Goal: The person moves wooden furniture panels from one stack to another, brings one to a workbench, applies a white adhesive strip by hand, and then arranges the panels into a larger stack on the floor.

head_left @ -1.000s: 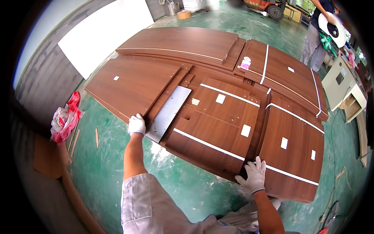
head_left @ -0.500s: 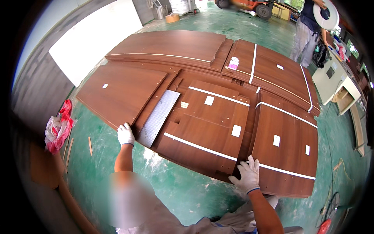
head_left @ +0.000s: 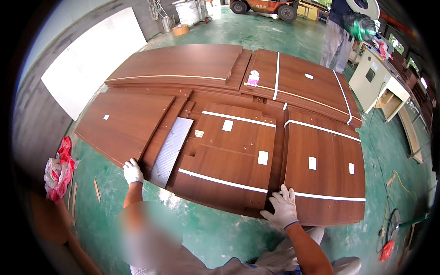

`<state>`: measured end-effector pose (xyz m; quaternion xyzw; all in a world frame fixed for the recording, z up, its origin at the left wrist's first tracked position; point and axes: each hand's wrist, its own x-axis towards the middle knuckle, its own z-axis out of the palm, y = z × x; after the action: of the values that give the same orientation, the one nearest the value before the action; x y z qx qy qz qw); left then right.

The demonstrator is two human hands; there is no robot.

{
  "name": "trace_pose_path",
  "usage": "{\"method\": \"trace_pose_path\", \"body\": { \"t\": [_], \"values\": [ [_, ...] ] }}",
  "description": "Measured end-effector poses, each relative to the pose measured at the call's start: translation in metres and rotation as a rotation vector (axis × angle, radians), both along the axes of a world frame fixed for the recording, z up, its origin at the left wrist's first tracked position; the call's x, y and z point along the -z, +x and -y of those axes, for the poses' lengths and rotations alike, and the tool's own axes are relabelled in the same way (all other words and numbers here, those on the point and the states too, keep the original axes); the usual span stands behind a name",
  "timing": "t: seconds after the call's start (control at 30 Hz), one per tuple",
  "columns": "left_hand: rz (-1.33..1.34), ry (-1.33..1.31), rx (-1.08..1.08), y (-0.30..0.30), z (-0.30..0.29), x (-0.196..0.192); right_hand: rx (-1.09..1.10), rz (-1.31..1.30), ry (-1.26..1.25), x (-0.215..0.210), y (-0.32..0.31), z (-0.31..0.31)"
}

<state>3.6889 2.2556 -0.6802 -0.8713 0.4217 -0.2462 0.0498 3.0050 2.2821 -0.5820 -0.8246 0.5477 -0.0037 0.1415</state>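
My left hand [head_left: 133, 172], in a white knit glove, rests at the near corner of a brown wood-grain panel [head_left: 123, 121], fingers stretched over its edge. Further right my gloved right hand [head_left: 281, 207] lies with fingers spread across the near edge, between two stacks. One is the middle stack of boards [head_left: 224, 165], the other the right stack of boards [head_left: 327, 178]; white straps and small white labels mark both. A silvery textured sheet [head_left: 171, 151] lies between the left panel and the middle stack. Undersides of the boards are hidden.
Behind lie a far-left stack [head_left: 178, 62] and a strapped far-right stack [head_left: 305, 87]. A person [head_left: 337, 39] stands beyond, holding a white ring-shaped roll [head_left: 365, 7]. Red-white plastic [head_left: 59, 169] and wood strips [head_left: 96, 190] lie on the green floor; a forklift [head_left: 266, 8] is at the back.
The view has shifted, so most of the scene sits further left. Both my hands keep their places on the boards. A blurred green-and-dark thing now shows by the person at the back.
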Motion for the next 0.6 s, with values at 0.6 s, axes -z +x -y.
{"method": "trace_pose_path", "body": {
  "t": [0.6],
  "values": [
    [-0.003, 0.039, -0.014, -0.005, 0.012, 0.0, 0.014, 0.021, -0.024, 0.011, -0.005, 0.0]
  ]
}}
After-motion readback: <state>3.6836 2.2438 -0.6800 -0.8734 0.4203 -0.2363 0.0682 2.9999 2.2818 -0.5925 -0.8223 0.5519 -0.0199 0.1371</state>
